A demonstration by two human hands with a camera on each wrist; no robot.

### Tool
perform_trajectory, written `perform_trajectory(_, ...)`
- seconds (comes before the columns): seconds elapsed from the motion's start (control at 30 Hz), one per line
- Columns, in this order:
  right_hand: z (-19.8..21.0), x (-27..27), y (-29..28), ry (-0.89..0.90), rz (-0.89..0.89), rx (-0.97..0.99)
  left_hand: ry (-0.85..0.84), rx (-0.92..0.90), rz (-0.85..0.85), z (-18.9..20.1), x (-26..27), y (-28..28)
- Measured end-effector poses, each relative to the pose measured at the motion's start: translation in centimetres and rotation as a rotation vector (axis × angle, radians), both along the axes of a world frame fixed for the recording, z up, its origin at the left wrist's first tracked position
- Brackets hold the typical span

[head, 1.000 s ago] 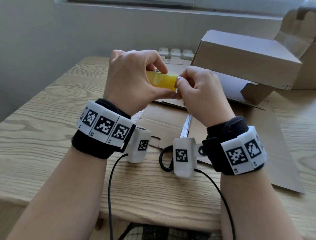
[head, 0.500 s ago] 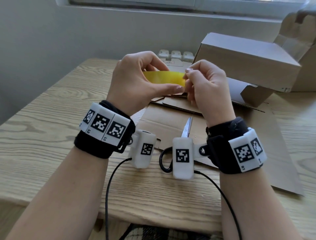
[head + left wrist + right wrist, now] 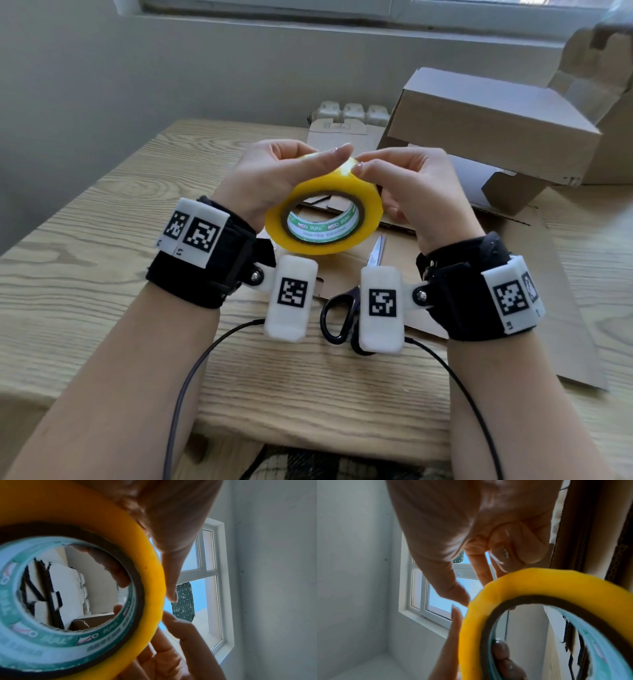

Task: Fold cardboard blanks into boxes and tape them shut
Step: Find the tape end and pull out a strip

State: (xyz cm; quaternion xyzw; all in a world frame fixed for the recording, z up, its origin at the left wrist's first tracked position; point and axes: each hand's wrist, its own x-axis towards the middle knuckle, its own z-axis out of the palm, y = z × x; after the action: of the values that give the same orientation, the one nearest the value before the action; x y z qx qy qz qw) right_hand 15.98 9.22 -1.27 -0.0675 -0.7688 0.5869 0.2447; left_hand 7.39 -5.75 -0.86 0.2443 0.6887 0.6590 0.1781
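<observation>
The left hand (image 3: pixel 274 178) gripped the tape roll (image 3: pixel 323 219), fingers through its core; the right hand (image 3: pixel 416 192) pinched at its rim, probably hunting the loose end. Peeling comes next.

Tape roll (image 3: pixel 323 219): glossy yellow plastic film, smooth; core printed paper, green and white. Table (image 3: pixel 85 274): pale wood, visible grain, matt. Box (image 3: pixel 493 120) and blank (image 3: pixel 548 291): brown cardboard, matt, corrugated edges. Scissors (image 3: pixel 356 294): shiny metal blades, black plastic handles. Wristbands (image 3: pixel 202 277): black cloth, white matt plastic blocks
</observation>
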Motion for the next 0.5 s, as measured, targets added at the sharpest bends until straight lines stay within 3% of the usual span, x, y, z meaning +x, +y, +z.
perform_trajectory(0.3, -0.1, 0.0, -0.2, -0.046, 0.093, -0.161, -0.084, 0.01, 0.003, -0.8, -1.5, 0.3)
perform_trajectory(0.5, -0.3, -0.1, -0.2, -0.059, 0.077, -0.167, -0.083, 0.02, -0.025, -0.7, -1.5, 0.3)
